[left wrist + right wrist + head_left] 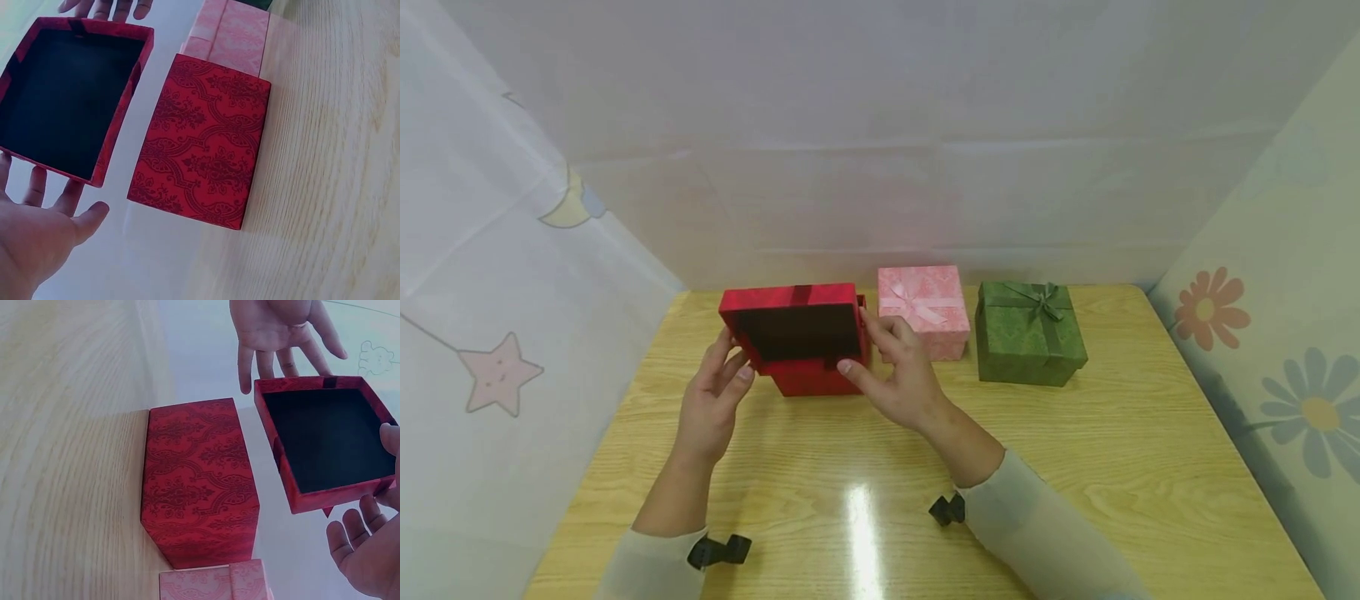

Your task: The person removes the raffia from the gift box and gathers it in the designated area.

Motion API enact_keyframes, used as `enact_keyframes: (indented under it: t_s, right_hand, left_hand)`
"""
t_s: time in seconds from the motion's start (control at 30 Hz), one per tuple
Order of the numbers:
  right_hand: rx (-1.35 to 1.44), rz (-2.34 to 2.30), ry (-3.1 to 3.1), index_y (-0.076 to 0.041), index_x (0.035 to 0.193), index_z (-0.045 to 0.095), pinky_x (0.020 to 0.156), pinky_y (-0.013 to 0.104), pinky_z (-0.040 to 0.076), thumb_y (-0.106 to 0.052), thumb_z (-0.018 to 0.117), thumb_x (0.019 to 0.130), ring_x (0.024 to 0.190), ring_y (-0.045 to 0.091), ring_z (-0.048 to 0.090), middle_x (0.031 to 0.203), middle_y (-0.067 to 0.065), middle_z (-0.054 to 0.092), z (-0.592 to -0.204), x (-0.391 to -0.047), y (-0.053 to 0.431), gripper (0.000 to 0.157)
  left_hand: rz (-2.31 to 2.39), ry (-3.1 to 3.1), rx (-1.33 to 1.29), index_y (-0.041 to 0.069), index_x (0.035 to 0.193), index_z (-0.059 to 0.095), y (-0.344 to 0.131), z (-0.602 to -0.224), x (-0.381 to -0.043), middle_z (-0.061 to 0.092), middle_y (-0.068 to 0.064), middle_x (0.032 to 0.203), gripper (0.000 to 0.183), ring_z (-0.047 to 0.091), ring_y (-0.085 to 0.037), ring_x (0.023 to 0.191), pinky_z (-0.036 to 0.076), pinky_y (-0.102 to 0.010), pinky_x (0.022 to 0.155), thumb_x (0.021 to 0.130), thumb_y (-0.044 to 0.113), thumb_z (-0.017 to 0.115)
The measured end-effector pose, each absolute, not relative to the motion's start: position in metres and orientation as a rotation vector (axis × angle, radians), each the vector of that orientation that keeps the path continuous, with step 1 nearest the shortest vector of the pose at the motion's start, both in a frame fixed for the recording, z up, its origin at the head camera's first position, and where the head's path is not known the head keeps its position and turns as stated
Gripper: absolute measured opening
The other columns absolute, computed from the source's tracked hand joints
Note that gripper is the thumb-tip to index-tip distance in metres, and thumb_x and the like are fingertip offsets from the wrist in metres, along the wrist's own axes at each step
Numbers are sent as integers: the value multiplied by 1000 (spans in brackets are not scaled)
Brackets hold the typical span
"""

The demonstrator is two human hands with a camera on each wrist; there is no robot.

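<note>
A red gift box lid, tilted with its black inside towards me, is held between both hands above the red box. My left hand supports the lid's left side; in the left wrist view its fairly straight fingers go behind the rim, and the thumb stands apart. On the lid's right side, my right hand grips the edge, its thumb in front and fingers behind. A dark patterned side of the red box shows in the right wrist view. The inside of the box is hidden.
A pink gift box with a ribbon bow stands just right of the red box. Further right is a green gift box with a bow. All stand near the back of the wooden table, before a pale cloth wall.
</note>
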State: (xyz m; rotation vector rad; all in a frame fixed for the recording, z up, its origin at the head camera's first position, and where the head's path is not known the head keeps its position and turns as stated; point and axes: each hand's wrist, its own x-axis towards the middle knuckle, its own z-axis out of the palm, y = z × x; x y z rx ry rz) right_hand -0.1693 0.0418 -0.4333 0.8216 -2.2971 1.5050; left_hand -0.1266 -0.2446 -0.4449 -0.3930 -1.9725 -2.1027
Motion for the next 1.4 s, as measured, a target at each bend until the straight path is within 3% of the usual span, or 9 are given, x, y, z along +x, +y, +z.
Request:
enact_keyframes:
  t_s: [0.2, 0.4, 0.7, 0.87, 1.13, 1.4]
  right_hand:
    - [815, 1525, -2345, -25, 163, 34, 88, 41, 53, -37, 77, 94, 115, 20, 51, 135, 5, 52, -436, -167, 40, 82]
    - [819, 1562, -2405, -24, 164, 29, 103, 45, 50, -41, 80, 92, 129, 19, 47, 145, 6, 46, -437, -163, 37, 91]
    - [853, 1529, -2561, -34, 165, 12, 108, 44, 46, -57, 88, 77, 136, 15, 39, 153, -3, 36, -441, -158, 34, 119]
    - [869, 1511, -2619, -34, 165, 6, 110, 42, 46, -61, 89, 72, 137, 16, 42, 160, -2, 30, -443, -156, 31, 129]
    - [882, 1441, -2664, -27, 166, 7, 109, 40, 47, -66, 87, 71, 138, 18, 42, 160, 0, 30, -447, -156, 25, 130]
    - [916, 1459, -2633, -20, 166, 12, 106, 35, 49, -63, 86, 75, 133, 20, 47, 156, 0, 34, -452, -154, 16, 124]
  left_hand:
    - [-2081, -1993, -436, 9, 163, 33, -249, -446, -125, 40, -14, 156, 62, 48, -27, 139, 45, -26, 111, 105, -6, 50]
    - [-2066, -2042, -425, 7, 162, 36, -256, -447, -120, 37, -11, 164, 58, 47, -24, 140, 43, -23, 111, 106, -3, 50]
    - [-2109, -2014, -358, 1, 158, 39, -265, -447, -111, 46, -15, 157, 56, 51, -24, 135, 45, -24, 108, 104, -7, 52]
    - [-2140, -1973, -407, -4, 157, 38, -269, -448, -109, 47, -14, 156, 57, 52, -24, 130, 48, -25, 106, 102, -11, 53]
    - [-2194, -1937, -464, -8, 157, 35, -279, -451, -105, 48, -17, 153, 65, 59, -21, 123, 53, -27, 100, 97, -18, 56]
    - [-2183, -2011, -451, -3, 160, 33, -293, -454, -95, 44, -19, 155, 78, 59, -20, 127, 56, -25, 94, 90, -24, 62]
